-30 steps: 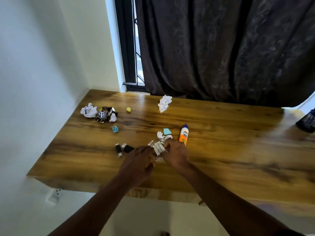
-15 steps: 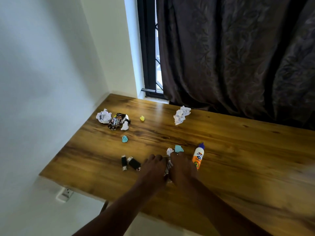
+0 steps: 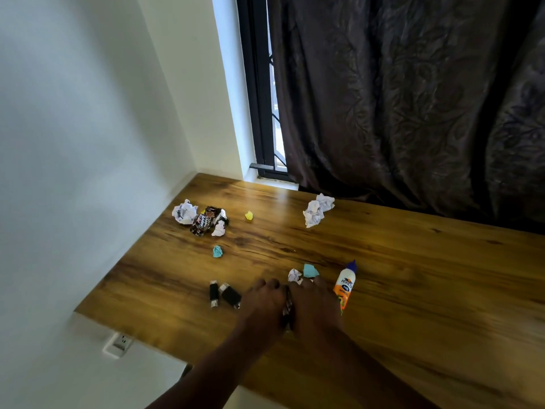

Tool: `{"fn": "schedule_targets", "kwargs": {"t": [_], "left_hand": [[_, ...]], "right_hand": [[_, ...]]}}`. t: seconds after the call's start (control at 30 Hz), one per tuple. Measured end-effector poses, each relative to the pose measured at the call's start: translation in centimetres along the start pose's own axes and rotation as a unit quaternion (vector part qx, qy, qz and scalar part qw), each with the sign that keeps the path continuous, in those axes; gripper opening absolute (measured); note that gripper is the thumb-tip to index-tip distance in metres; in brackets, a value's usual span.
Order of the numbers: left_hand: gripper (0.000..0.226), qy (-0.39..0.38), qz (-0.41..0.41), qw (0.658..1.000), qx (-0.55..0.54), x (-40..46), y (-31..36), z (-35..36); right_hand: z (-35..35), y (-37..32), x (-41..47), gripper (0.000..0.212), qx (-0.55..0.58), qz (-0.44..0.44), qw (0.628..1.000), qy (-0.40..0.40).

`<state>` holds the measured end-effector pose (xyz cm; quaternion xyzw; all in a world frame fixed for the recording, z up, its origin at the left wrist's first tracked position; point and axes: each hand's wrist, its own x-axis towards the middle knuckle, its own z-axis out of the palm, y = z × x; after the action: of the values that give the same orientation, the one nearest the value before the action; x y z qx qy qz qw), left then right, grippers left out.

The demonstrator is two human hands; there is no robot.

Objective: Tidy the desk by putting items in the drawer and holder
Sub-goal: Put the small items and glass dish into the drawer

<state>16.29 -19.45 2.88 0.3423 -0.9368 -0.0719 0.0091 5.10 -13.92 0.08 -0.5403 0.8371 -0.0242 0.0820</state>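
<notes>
We have our left hand (image 3: pixel 261 308) and right hand (image 3: pixel 315 307) pressed together on the near part of the brown wooden desk (image 3: pixel 413 276), cupping a crinkled, shiny scrap (image 3: pixel 287 309); how firmly the fingers close on it we cannot tell. The orange glue bottle with the blue cap (image 3: pixel 344 287) lies just right of our right hand. A careless sweep could knock it rolling, or scatter the small white paper ball (image 3: pixel 294 274) and teal paper scrap (image 3: pixel 310 270) just beyond.

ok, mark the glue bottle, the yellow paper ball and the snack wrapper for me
glue bottle (image 3: pixel 344 287), head view, on the orange label mid-body.
yellow paper ball (image 3: pixel 249 216), head view, at its centre.
snack wrapper (image 3: pixel 205 221), head view, on the dark printed front.
</notes>
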Motion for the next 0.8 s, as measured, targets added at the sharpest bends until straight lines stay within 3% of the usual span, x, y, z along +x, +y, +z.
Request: {"fn": "schedule_targets", "kwargs": {"t": [0.37, 0.57, 0.8], "left_hand": [[0.053, 0.000, 0.010, 1.000, -0.001, 0.6, 0.0, 0.3], [0.052, -0.001, 0.004, 1.000, 0.000, 1.0, -0.4, 0.3], [0.049, 0.005, 0.022, 0.999, -0.036, 0.7, -1.7, 1.2]], "right_hand": [[0.3, 0.6, 0.0, 0.064, 0.006, -0.016, 1.000, -0.006], [-0.3, 0.6, -0.1, 0.063, 0.010, -0.032, 0.999, -0.004], [-0.9, 0.5, -0.4, 0.046, 0.042, -0.037, 0.998, -0.008]]}}
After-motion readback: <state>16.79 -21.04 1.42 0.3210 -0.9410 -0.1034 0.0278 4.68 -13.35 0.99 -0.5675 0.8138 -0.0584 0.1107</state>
